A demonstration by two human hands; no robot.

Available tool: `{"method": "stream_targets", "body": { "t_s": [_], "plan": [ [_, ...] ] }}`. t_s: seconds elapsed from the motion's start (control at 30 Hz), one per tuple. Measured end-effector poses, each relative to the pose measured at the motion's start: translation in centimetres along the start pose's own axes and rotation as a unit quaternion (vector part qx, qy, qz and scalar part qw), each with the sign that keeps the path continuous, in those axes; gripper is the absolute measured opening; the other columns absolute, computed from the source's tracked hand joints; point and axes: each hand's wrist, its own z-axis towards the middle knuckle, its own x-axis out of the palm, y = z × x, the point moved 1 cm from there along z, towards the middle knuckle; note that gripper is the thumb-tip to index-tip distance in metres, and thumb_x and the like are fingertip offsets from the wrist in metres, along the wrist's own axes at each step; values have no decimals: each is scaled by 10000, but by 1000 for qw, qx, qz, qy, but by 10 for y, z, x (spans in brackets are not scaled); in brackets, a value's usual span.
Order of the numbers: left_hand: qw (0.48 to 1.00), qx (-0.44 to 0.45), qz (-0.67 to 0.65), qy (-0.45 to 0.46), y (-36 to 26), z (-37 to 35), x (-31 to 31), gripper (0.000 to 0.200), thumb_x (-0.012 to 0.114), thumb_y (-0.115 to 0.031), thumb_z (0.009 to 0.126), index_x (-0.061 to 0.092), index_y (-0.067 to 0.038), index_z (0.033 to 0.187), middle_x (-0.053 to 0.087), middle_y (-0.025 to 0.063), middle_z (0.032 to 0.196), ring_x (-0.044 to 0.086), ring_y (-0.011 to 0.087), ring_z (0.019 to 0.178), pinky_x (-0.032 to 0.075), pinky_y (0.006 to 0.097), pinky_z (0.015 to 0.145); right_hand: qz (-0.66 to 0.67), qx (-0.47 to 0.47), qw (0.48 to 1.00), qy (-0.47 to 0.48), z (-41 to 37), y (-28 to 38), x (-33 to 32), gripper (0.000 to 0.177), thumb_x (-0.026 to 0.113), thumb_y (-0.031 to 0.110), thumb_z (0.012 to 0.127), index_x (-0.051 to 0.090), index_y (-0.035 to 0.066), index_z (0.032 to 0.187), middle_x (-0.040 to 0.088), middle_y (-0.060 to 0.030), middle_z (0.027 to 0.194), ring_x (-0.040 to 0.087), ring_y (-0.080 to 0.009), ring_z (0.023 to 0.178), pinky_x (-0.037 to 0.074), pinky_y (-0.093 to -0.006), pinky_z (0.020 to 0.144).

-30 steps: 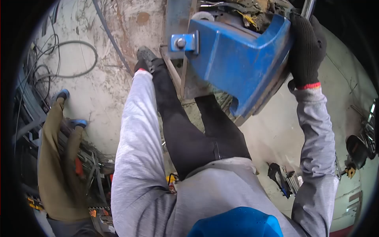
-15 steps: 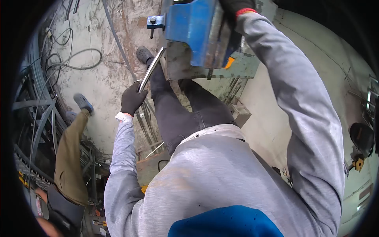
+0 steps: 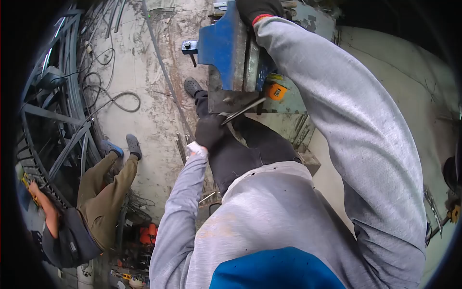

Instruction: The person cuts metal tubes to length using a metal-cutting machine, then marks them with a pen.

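A blue bench vise [image 3: 214, 45] stands on the metal-topped bench [image 3: 288, 103] in front of me. My left hand [image 3: 211, 132], in a dark glove, is closed around a shiny metal rod [image 3: 245, 110] below the vise jaws, over my thigh. The rod slants up to the right. My right hand [image 3: 260, 9], also gloved, is at the top of the vise by its jaws; its fingers are hidden at the picture's edge. A yellow-orange tape measure [image 3: 276, 91] sits on the bench right of the jaws.
Another person [image 3: 91, 216] is at the left, one hand [image 3: 34, 189] at a yellow tool. Long metal bars and frames [image 3: 72, 106] lie along the left side. A cable [image 3: 127, 103] loops across the floor. An orange-red object [image 3: 148, 234] lies among tools at the lower left.
My left hand has moved right and toward the vise with the rod, which now points more sideways. My right hand shifted left. More of the tape measure and the other person shows.
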Motion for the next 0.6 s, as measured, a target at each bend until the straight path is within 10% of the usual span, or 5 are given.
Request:
{"method": "stream_targets", "body": {
  "t_s": [0.1, 0.23, 0.37, 0.5, 0.6],
  "plan": [
    [996, 54, 19, 69, -14, 63, -11, 283, 741, -281, 825, 750, -157, 1079, 721, 154, 901, 703, 345, 845, 538, 455, 719, -11, -4, 1000, 25, -2, 2, -2, 563, 592, 478, 865, 679, 83, 1256, 664, -284, 1266, 635, -442, 1194, 493, -499, 1037],
    [959, 234, 83, -139, -17, 108, -38, 167, 723, -264, 834, 745, -110, 894, 711, 158, 825, 682, 365, 727, 531, 444, 662, -35, -24, 996, 74, 2, 3, -5, 650, 578, 495, 841, 675, 28, 1283, 692, -288, 1215, 654, -452, 1176, 492, -500, 1015],
    [998, 19, 32, -44, 14, 113, -52, 232, 708, -295, 848, 739, -66, 862, 709, 198, 852, 681, 408, 731, 546, 503, 670, -55, -16, 997, 50, 3, 8, -4, 574, 576, 479, 838, 723, 26, 1160, 701, -298, 1161, 674, -449, 1127, 513, -508, 971],
    [903, -336, -89, -252, 92, 112, -47, 390, 705, -322, 879, 715, -49, 1158, 735, 228, 1006, 721, 386, 910, 564, 466, 810, -48, -17, 998, 20, -6, 6, -4, 527, 571, 474, 840, 727, 28, 1073, 714, -279, 1116, 685, -441, 1075, 518, -506, 948],
    [914, -246, -42, -319, 127, 154, -41, 585, 737, -387, 839, 632, -45, 1303, 739, 212, 1084, 706, 394, 1019, 543, 504, 892, -25, -31, 998, 41, 2, 0, 3, 520, 572, 478, 838, 718, 46, 1089, 715, -264, 1110, 680, -433, 1073, 513, -498, 953]
  ]
}}
